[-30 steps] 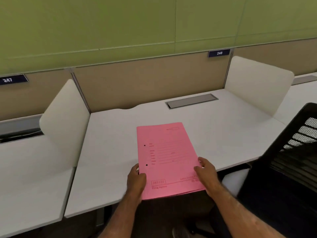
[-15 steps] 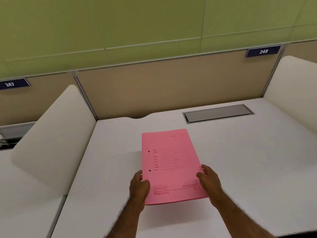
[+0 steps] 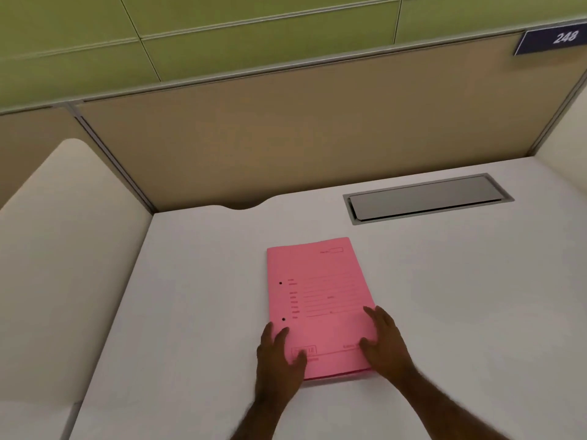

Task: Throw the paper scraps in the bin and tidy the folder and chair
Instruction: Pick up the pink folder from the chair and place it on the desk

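A pink folder [image 3: 320, 300] with printed lines and two punched holes lies flat and closed on the white desk [image 3: 460, 296]. My left hand [image 3: 279, 354] rests palm down on its near left corner, fingers spread over the edge. At the near right corner my right hand [image 3: 386, 341] lies flat with fingers apart on the cover. Neither hand curls under the folder. No chair, bin or paper scraps are in view.
A grey cable flap [image 3: 425, 198] is set into the desk at the back right. White side dividers stand at the left [image 3: 70, 249] and far right [image 3: 568, 154]. A beige back panel [image 3: 286, 131] carries a "248" plate [image 3: 556, 39].
The folder went from overhanging the desk's front edge to lying farther in on the desk. My hands changed from gripping its near edge to resting on top. The chair left the view.
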A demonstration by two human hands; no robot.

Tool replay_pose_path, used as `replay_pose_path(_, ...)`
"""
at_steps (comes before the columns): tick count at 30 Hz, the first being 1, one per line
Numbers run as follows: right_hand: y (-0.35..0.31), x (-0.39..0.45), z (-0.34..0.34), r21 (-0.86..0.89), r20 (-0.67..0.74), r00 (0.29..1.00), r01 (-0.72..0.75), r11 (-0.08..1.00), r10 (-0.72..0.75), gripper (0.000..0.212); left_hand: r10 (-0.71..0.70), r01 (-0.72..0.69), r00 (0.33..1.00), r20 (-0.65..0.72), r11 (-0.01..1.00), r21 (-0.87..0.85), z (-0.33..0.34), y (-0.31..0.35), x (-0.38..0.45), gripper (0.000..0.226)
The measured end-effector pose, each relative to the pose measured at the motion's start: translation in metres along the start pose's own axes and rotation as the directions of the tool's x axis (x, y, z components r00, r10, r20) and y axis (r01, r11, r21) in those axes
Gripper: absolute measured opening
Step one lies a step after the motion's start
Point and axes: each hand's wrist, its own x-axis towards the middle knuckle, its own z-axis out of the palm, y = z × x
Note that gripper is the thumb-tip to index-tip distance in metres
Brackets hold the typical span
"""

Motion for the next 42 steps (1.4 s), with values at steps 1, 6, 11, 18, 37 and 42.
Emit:
replay_pose_path(1,0.004,0.008,0.004,-0.096,0.046,0.999,0.034,0.995,-0.03,0.071,0.031,-0.035,0.999,0.04,0.994,0.099,0.006,-0.003,0.005,0.073)
replay_pose_path(6,0.03,0.036,0.021,-0.491,0.187,0.979,0.166,0.855,-0.082,0.076,0.036,-0.127,0.976,0.213,0.892,0.434,0.027,-0.017,0.032,0.098)
replay_pose_path(11,0.03,0.061,0.03,-0.567,0.177,0.977,0.202,0.799,-0.122,0.073,0.066,-0.159,0.978,0.197,0.848,0.505,0.034,-0.024,0.061,0.094)
replay_pose_path(18,0.013,0.115,0.028,-0.573,0.153,0.973,0.228,0.787,-0.171,0.073,0.099,-0.146,0.988,0.119,0.858,0.493,0.034,-0.016,0.115,0.089)
replay_pose_path(37,0.001,0.208,0.023,-0.577,0.022,0.974,0.196,0.793,-0.225,0.076,0.192,-0.162,0.981,-0.021,0.879,0.449,0.043,0.008,0.209,0.089)
replay_pose_path(42,0.0,0.213,0.023,-0.573,0.012,0.973,0.197,0.796,-0.232,0.076,0.178,-0.151,0.984,-0.026,0.898,0.412,0.042,0.011,0.211,0.092)
